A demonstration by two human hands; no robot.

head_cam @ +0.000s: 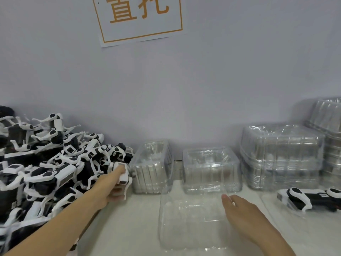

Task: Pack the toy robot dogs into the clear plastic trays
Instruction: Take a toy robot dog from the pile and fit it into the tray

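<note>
Wall (pixel 221 71) with sign (pixel 140 17) behind white table (pixel 129 228). Dog pile (pixel 46 159) far left. Tray stacks (pixel 282 156) back right. Flat tray (pixel 191 222) at centre front, long axis running away from the viewer. Left arm stretched to the pile's edge; left hand (pixel 114 187) grips a dog (pixel 122 174), its long axis roughly upright. Right hand (pixel 239 211) lies fingers relaxed on the tray's right edge, holding nothing. Another dog (pixel 310 198) lies sideways in a tray far right.
</note>
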